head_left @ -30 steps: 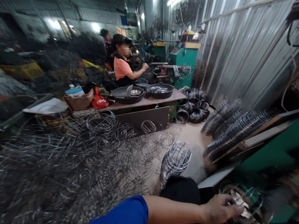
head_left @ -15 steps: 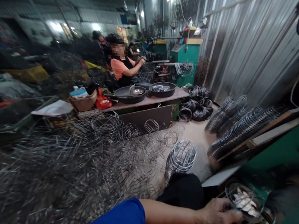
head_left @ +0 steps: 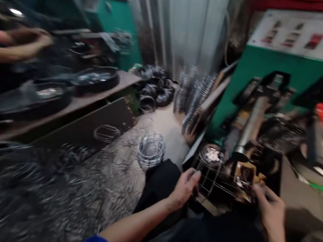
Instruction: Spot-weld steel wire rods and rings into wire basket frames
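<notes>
In front of the green machine (head_left: 255, 62) sits a wire frame (head_left: 215, 179) — the left hand (head_left: 184, 188) at its near edge, the right hand (head_left: 272, 212) apart, at a brassy block (head_left: 245, 174). Whether either grips, I cannot tell. Light, even finger pressure would likely spare the thin wires.

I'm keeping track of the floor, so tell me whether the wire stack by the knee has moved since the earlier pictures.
No, not visibly: the wire stack still stands just past the right end of the dark board; only the view has swung.
</notes>
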Available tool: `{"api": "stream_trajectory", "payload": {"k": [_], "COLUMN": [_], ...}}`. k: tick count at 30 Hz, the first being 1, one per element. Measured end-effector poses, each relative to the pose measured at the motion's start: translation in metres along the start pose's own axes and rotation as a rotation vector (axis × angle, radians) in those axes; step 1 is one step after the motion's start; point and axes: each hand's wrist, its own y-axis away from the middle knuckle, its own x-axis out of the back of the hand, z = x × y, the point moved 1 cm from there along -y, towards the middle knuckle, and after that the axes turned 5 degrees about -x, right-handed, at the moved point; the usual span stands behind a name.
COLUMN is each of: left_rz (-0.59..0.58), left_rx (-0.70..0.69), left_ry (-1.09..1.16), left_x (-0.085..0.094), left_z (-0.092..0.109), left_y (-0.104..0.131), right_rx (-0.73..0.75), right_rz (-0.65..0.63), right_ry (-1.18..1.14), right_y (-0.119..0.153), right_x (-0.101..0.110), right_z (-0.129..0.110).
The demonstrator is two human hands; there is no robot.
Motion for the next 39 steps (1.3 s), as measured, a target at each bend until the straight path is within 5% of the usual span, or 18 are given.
{"api": "stream_trajectory", "payload": {"k": [3,9,16,31,36,39], "left_rz": [-0.027,0.0,0.078,0.11,0.108,0.109], "left_rx": [0.025,0.043,0.063,0.1,0.062,0.077], "left_ry": [0.04,0.057,0.119,0.139,0.038,0.017], "left_x": [-0.002,-0.01,-0.013,-0.015,-0.003,0.005], "left_z": [0.001,-0.004,-0.001,-0.005,-0.018,-0.026], "left_y": [0.0,0.0,-0.007,-0.004,-0.003,0.001], "right_rx": [-0.05,-0.05,-0.151,-0.135,-0.113,-0.081], "right_rz": [-0.041,-0.09,0.099,0.02,-0.204,-0.18], "right_ry": [-0.043,-0.068,-0.369,-0.613,-0.352,-0.305], "right_y": [0.005,0.003,0.004,-0.003,-0.006,-0.005], "right_x": [0.015,0.001,0.011,0.025,0.037,0.043], "right_z": [0.005,0.007,0.027,0.049,0.038,0.027]}}
